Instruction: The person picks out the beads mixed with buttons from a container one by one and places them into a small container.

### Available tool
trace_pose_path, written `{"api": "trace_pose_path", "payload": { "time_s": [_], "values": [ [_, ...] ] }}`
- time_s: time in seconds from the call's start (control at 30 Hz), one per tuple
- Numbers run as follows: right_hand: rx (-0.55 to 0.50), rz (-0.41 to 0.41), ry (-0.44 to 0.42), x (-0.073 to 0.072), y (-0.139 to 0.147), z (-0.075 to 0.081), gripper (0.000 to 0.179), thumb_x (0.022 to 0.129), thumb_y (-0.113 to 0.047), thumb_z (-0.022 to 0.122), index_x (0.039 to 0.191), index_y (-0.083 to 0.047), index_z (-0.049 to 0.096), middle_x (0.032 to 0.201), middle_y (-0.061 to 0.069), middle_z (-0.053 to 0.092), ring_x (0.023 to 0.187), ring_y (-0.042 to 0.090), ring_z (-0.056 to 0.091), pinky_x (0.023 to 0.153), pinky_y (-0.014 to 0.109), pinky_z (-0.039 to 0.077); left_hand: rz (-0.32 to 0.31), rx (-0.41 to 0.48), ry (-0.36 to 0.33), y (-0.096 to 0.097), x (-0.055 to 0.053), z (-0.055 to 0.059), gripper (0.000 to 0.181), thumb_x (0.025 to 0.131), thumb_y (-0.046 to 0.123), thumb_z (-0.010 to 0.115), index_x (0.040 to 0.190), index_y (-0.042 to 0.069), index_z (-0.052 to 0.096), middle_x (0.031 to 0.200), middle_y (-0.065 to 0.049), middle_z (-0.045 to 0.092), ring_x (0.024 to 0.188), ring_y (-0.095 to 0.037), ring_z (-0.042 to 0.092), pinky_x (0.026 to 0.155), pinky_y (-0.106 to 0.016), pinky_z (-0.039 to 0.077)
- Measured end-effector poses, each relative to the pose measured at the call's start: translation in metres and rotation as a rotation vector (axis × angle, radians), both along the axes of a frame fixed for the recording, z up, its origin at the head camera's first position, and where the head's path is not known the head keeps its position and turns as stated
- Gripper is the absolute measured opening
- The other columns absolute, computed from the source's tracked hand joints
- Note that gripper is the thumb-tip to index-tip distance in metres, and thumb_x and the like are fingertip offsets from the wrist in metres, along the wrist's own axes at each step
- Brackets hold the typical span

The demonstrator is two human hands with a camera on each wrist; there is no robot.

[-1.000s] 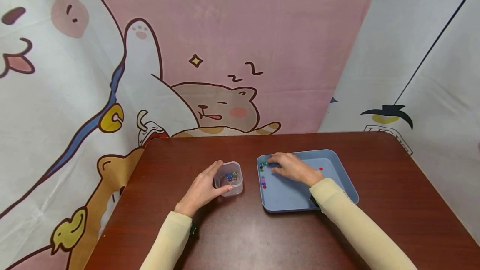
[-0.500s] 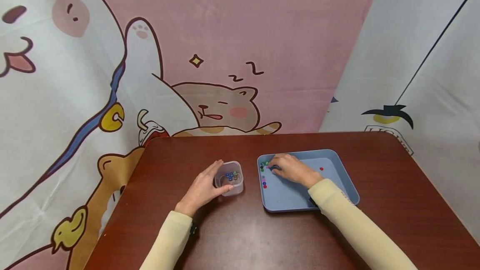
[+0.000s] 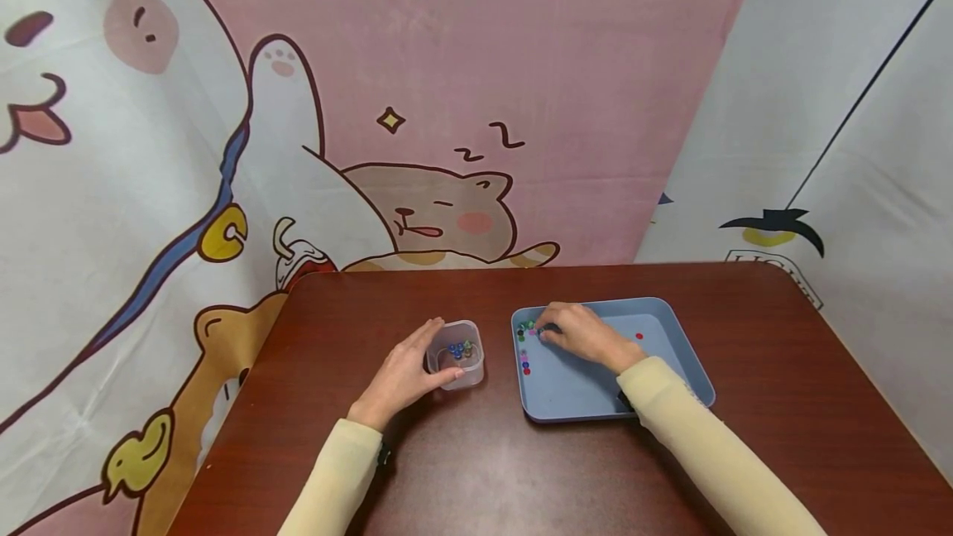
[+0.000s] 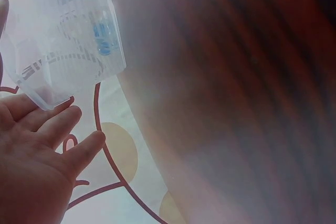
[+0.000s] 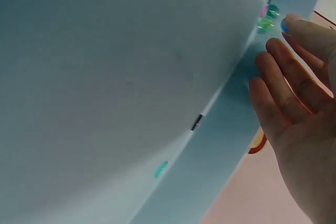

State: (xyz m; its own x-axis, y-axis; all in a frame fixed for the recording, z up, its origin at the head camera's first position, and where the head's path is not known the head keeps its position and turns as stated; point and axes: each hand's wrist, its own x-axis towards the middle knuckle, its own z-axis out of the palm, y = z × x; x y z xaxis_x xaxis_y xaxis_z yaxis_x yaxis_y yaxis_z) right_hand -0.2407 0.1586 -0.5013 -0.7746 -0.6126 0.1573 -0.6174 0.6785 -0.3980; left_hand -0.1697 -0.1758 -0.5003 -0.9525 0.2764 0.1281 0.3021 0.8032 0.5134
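Note:
My left hand [image 3: 402, 372] grips a small clear plastic box [image 3: 471, 376], thumb at its near side and fingers along the far left side. Several blue beads [image 3: 457, 350] and a greenish one lie inside. In the left wrist view the box [image 4: 58, 74] stands over the fingers, the blue beads showing through its wall. Over the blue tray [image 3: 573, 394], my right hand [image 3: 584, 333] pinches a small blue bead [image 5: 284, 25] between thumb and forefinger. Its fingertips are close to the green and pink beads [image 5: 266, 23] at the tray's far left corner.
Pink, blue and red beads [image 3: 525, 361] form a row along the tray's left side. One red bead [image 3: 639, 336] lies apart toward the right. A black bead [image 5: 197, 122] and a teal bead [image 5: 161, 169] lie along a tray edge. Beneath everything is a brown table [image 3: 462, 470].
The right hand has shifted only slightly at the tray's far left corner, and a blue bead has come to show at its fingertips. The left hand and box have stayed in place.

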Motion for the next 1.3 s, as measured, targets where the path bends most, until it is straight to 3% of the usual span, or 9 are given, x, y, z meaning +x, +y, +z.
{"api": "trace_pose_path", "payload": {
  "time_s": [0.47,0.87,1.3],
  "values": [
    [-0.101,-0.011,0.002,0.003,-0.005,0.028,0.019,0.093,-0.021,0.072,0.11,-0.013,0.075,0.113,-0.002,0.07,0.107,0.016,0.067,0.092,0.039,0.056,-0.005,-0.005,0.002,-0.001,-0.001,0.0,0.098,0.079,0.068,0.072,0.154,0.016,0.04,0.158,-0.013,0.042,0.14,-0.033,0.047,0.111,-0.053,0.042],
    [-0.199,0.039,0.023,0.01,-0.024,0.045,0.017,0.095,-0.025,0.07,0.109,-0.016,0.075,0.112,-0.006,0.07,0.108,0.012,0.067,0.093,0.036,0.055,-0.018,-0.014,0.023,-0.002,-0.002,0.0,0.097,0.079,0.065,0.073,0.153,0.013,0.041,0.156,-0.015,0.043,0.14,-0.035,0.048,0.11,-0.054,0.042],
    [-0.232,0.047,-0.008,0.02,-0.048,0.051,0.016,0.096,-0.029,0.068,0.109,-0.022,0.074,0.115,-0.008,0.07,0.112,0.011,0.065,0.094,0.035,0.055,-0.028,-0.023,0.024,-0.002,-0.002,0.0,0.095,0.08,0.064,0.073,0.154,0.014,0.04,0.156,-0.015,0.044,0.139,-0.034,0.048,0.11,-0.053,0.044]
  ]
}}
